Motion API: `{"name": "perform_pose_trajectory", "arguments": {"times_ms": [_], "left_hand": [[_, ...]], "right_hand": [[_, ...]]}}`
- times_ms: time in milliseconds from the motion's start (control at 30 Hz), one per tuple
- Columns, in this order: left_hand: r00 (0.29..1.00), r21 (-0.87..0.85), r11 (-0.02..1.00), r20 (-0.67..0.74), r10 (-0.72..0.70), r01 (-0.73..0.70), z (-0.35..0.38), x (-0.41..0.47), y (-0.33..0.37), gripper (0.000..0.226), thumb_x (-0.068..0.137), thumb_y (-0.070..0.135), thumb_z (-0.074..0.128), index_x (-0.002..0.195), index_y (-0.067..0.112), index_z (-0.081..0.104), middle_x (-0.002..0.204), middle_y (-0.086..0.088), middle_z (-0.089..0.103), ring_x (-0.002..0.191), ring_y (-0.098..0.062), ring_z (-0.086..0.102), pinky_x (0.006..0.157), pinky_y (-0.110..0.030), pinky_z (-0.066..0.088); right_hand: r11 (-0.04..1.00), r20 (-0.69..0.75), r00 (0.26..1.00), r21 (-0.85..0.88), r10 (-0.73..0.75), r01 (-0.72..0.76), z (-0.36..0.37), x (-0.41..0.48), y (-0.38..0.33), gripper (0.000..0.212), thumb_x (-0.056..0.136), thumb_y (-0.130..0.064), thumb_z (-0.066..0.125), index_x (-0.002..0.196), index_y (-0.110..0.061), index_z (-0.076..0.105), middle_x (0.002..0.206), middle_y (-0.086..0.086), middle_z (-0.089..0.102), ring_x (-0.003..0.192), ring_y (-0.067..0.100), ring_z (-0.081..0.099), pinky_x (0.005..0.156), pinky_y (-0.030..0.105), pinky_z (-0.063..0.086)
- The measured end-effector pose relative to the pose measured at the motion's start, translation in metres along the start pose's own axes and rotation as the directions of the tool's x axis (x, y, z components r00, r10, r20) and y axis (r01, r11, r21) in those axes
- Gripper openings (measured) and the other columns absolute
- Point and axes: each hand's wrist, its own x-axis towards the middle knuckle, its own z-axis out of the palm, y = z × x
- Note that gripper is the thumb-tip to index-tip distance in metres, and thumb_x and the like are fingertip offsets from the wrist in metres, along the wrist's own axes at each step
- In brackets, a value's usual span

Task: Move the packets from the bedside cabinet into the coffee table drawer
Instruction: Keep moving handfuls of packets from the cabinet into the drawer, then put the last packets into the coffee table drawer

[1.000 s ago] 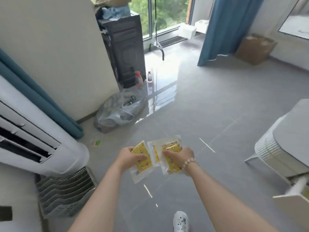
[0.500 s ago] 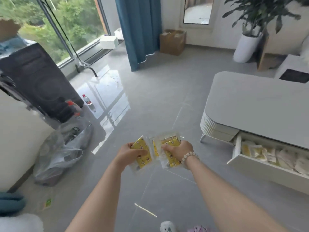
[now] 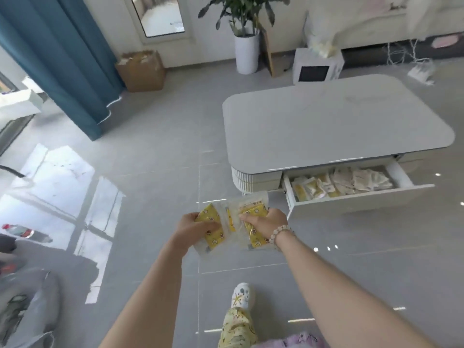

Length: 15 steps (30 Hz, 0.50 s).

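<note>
Coffee table [image 3: 326, 121]: smooth grey top with rounded corners. Its white drawer [image 3: 361, 202] stands open at near right. Left hand [image 3: 190, 229] and right hand [image 3: 266, 222], fingers curled, grip flat, clear-and-yellow plastic packets [image 3: 213, 238] above the floor, near-left of the drawer, long axes running near-to-far.

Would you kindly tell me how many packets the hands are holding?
3 packets show: one in the left hand, one in the right hand, one overlapped between them. More may be hidden underneath.
</note>
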Motion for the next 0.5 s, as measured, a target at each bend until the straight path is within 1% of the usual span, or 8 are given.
{"name": "perform_pose_trajectory", "arguments": {"times_ms": [33, 67, 100, 133, 167, 367, 433, 500], "left_hand": [[1.000, 0.013, 1.000, 0.023, 0.017, -0.017, 0.004, 0.011, 0.011, 0.016, 0.077, 0.009, 0.074, 0.072, 0.016, 0.061, 0.077, -0.004, 0.063, 0.064, -0.013, 0.058, 0.059, -0.022, 0.047], [0.998, 0.029, 0.999, 0.046, 0.033, -0.034, 0.009, 0.022, 0.022, 0.016, 0.077, 0.009, 0.074, 0.072, 0.017, 0.061, 0.078, -0.003, 0.062, 0.064, -0.012, 0.057, 0.059, -0.021, 0.047], [0.996, 0.048, 0.998, 0.072, 0.046, -0.049, 0.013, 0.032, 0.033, 0.016, 0.077, 0.010, 0.074, 0.073, 0.017, 0.061, 0.078, -0.002, 0.062, 0.064, -0.012, 0.057, 0.057, -0.020, 0.046], [0.994, 0.064, 0.996, 0.098, 0.055, -0.061, 0.018, 0.042, 0.045, 0.015, 0.076, 0.011, 0.075, 0.073, 0.018, 0.062, 0.077, -0.001, 0.062, 0.064, -0.011, 0.057, 0.056, -0.019, 0.046], [0.991, 0.080, 0.994, 0.124, 0.060, -0.070, 0.022, 0.052, 0.056, 0.015, 0.076, 0.012, 0.075, 0.074, 0.019, 0.062, 0.077, 0.000, 0.062, 0.065, -0.011, 0.057, 0.056, -0.019, 0.045], [0.962, 0.172, 0.974, 0.254, 0.099, -0.145, 0.046, 0.100, 0.112, 0.012, 0.076, 0.014, 0.075, 0.083, 0.014, 0.065, 0.074, 0.001, 0.062, 0.063, -0.011, 0.057, 0.054, -0.019, 0.043], [0.951, 0.196, 0.967, 0.291, 0.100, -0.162, 0.055, 0.112, 0.125, 0.011, 0.077, 0.013, 0.074, 0.083, 0.013, 0.065, 0.074, 0.001, 0.062, 0.062, -0.011, 0.058, 0.053, -0.018, 0.043], [0.940, 0.220, 0.959, 0.325, 0.102, -0.180, 0.065, 0.122, 0.137, 0.012, 0.077, 0.012, 0.075, 0.078, 0.017, 0.064, 0.073, 0.003, 0.062, 0.062, -0.009, 0.057, 0.052, -0.017, 0.041]], "right_hand": [[1.000, -0.023, 1.000, 0.029, 0.010, -0.010, -0.007, 0.008, -0.001, 0.046, 0.063, -0.056, 0.077, 0.067, -0.019, 0.050, 0.082, 0.003, 0.059, 0.091, 0.025, 0.061, 0.066, 0.027, 0.048], [0.998, -0.040, 0.999, 0.051, 0.030, -0.028, -0.015, 0.012, -0.004, 0.046, 0.065, -0.055, 0.076, 0.084, -0.016, 0.059, 0.097, 0.008, 0.061, 0.104, 0.028, 0.060, 0.077, 0.030, 0.048], [0.995, -0.051, 0.997, 0.078, 0.060, -0.056, -0.023, 0.017, -0.006, 0.060, 0.069, -0.053, 0.074, 0.108, -0.010, 0.060, 0.114, 0.012, 0.058, 0.116, 0.028, 0.054, 0.084, 0.030, 0.045], [0.991, -0.067, 0.994, 0.109, 0.086, -0.078, -0.031, 0.021, -0.010, 0.075, 0.072, -0.052, 0.073, 0.126, -0.004, 0.052, 0.128, 0.013, 0.053, 0.123, 0.028, 0.049, 0.089, 0.030, 0.043], [0.988, -0.086, 0.992, 0.132, 0.096, -0.085, -0.038, 0.027, -0.012, 0.083, 0.073, -0.051, 0.072, 0.133, 0.000, 0.045, 0.135, 0.012, 0.049, 0.126, 0.027, 0.046, 0.091, 0.030, 0.042], [0.958, -0.184, 0.967, 0.258, 0.176, -0.125, -0.064, 0.064, -0.024, 0.096, 0.069, -0.054, 0.075, 0.140, -0.002, 0.037, 0.142, 0.012, 0.044, 0.130, 0.028, 0.043, 0.101, 0.035, 0.043], [0.944, -0.208, 0.953, 0.294, 0.218, -0.152, -0.071, 0.071, -0.026, 0.096, 0.064, -0.057, 0.076, 0.138, -0.004, 0.043, 0.138, 0.010, 0.049, 0.126, 0.027, 0.048, 0.100, 0.036, 0.045], [0.927, -0.236, 0.936, 0.331, 0.261, -0.175, -0.076, 0.076, -0.025, 0.096, 0.052, -0.064, 0.075, 0.128, -0.009, 0.055, 0.127, 0.007, 0.059, 0.115, 0.024, 0.057, 0.096, 0.036, 0.050]]}}
